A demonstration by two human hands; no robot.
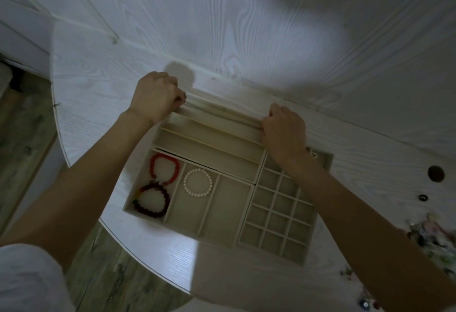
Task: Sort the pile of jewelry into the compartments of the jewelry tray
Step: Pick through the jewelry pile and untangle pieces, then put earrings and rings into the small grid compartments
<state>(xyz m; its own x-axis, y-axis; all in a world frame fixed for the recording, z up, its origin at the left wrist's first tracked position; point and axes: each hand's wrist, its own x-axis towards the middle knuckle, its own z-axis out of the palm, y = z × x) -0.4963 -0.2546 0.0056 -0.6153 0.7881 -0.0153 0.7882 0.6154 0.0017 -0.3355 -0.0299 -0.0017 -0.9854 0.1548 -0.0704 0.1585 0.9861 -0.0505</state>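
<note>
A beige jewelry tray [254, 183] lies on the white table. My left hand [156, 97] and my right hand [283, 129] each pinch one end of a thin chain necklace [222, 115], stretched straight over the farthest long slot. A red bead bracelet [165, 167] and a dark bead bracelet [153, 202] lie in the front-left compartment. A pearl bracelet [198, 182] sits in the compartment beside them. The grid of small square compartments [278, 215] on the right holds nothing I can see. The jewelry pile [429, 235] lies blurred at the right edge.
A round hole [436, 174] and a small dark ring [423, 197] are on the table to the right of the tray. The table's curved edge [61, 139] runs along the left, with wood floor below. A white wall rises just behind the tray.
</note>
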